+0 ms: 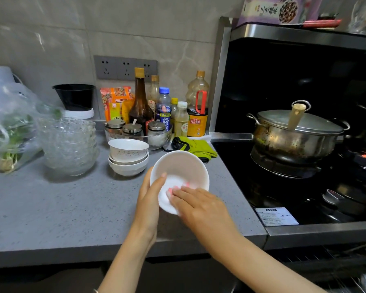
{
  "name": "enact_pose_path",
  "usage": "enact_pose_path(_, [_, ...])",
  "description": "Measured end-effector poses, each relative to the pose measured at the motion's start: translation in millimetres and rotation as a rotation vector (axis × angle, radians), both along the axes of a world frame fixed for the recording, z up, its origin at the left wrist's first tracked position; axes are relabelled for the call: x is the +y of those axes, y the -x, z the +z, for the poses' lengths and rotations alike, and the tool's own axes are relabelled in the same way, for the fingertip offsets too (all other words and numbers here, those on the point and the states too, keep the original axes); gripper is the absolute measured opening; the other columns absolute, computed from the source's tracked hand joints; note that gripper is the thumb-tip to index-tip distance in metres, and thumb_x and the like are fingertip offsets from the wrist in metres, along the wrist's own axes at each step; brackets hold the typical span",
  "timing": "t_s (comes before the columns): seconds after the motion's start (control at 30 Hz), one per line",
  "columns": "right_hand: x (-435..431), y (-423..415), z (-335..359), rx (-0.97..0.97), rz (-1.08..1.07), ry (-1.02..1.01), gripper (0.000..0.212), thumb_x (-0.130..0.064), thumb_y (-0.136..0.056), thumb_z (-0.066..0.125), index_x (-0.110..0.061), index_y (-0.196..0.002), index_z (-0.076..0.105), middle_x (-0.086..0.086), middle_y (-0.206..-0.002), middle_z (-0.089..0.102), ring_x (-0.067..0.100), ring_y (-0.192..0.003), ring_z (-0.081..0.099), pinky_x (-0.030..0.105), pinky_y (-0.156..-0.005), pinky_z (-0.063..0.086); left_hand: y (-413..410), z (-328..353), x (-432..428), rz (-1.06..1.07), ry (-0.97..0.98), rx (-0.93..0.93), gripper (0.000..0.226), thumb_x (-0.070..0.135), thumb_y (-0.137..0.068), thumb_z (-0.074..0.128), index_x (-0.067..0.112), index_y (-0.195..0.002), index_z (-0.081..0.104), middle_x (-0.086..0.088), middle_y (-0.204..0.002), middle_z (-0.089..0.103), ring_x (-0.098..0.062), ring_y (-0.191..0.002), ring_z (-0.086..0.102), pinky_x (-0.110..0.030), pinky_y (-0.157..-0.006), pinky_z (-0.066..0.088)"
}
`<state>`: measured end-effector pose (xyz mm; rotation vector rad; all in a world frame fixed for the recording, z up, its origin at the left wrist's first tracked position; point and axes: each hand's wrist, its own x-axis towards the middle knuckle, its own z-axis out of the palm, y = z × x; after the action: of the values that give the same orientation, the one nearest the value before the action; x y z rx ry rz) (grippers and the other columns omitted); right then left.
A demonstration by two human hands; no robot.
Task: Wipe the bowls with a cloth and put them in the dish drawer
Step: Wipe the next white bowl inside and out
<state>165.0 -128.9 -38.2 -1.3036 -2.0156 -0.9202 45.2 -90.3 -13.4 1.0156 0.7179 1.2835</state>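
My left hand [150, 193] grips the glossy white bowl [182, 166] by its rim, tilted toward me, just front-right of the stacked bowls [128, 157]. My right hand [199, 206], fingers flat, presses a pink-white cloth [173, 190] inside it. Grey speckled bench [51, 208] beneath; tiled wall [51, 28] behind the stack.

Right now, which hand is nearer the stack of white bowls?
Left. The left hand, gripping the held bowl, is just right of the white stack; the right hand, inside that bowl, is farther right.

The bowl [182, 168] is white, the cloth [173, 190] white with pink, the counter [51, 208] speckled grey, the glove [195, 146] lime-green.
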Motion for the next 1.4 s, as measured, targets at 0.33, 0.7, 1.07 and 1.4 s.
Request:
enact_pose_path(0.33, [0, -10, -13, -0.079, 0.006, 0.069, 0.036, -0.017, -0.083, 0.051, -0.014, -0.111, 0.073, 0.0, -0.112, 0.071, 0.017, -0.105, 0.067, 0.028, -0.095, 0.046, 13, 3, 9, -0.025, -0.1, 0.185, 0.025, 0.012, -0.097, 0.047, 0.031, -0.101, 0.063, 0.005, -0.099, 0.069, -0.011, -0.091, 0.064, -0.022, -0.072, 0.049])
enact_pose_path(0.7, [-1, 2, -13, 0.037, -0.041, 0.054, 0.033, -0.025, -0.084, 0.047, -0.02, -0.099, 0.076, -0.009, -0.102, 0.073, 0.008, -0.088, 0.07, 0.022, -0.078, 0.044, -2, 2, 3, 0.015, 0.005, 0.105, 0.027, 0.003, -0.094, 0.044, 0.024, -0.094, 0.06, 0.001, -0.087, 0.064, -0.01, -0.079, 0.061, -0.012, -0.061, 0.049])
enact_pose_path(1.07, [0, 17, -4, 0.227, -0.065, 0.165, 0.035, -0.029, -0.082, 0.042, -0.028, -0.091, 0.076, -0.017, -0.094, 0.072, 0.001, -0.081, 0.069, 0.014, -0.056, 0.043, -11, -11, -5, -0.028, -0.01, 0.086, 0.03, 0.014, -0.095, 0.048, 0.038, -0.105, 0.063, -0.01, -0.11, 0.067, -0.025, -0.102, 0.064, -0.036, -0.081, 0.052])
enact_pose_path(1.4, [0, 2, -15, 0.004, -0.058, 0.16, 0.049, -0.019, -0.047, 0.089, -0.02, -0.094, 0.077, -0.007, -0.097, 0.074, 0.009, -0.085, 0.071, 0.019, -0.06, 0.052, 0, -7, 6, -0.082, -0.054, 0.192, 0.028, 0.01, -0.094, 0.05, 0.031, -0.108, 0.062, 0.0, -0.102, 0.07, -0.008, -0.09, 0.066, -0.021, -0.071, 0.051])
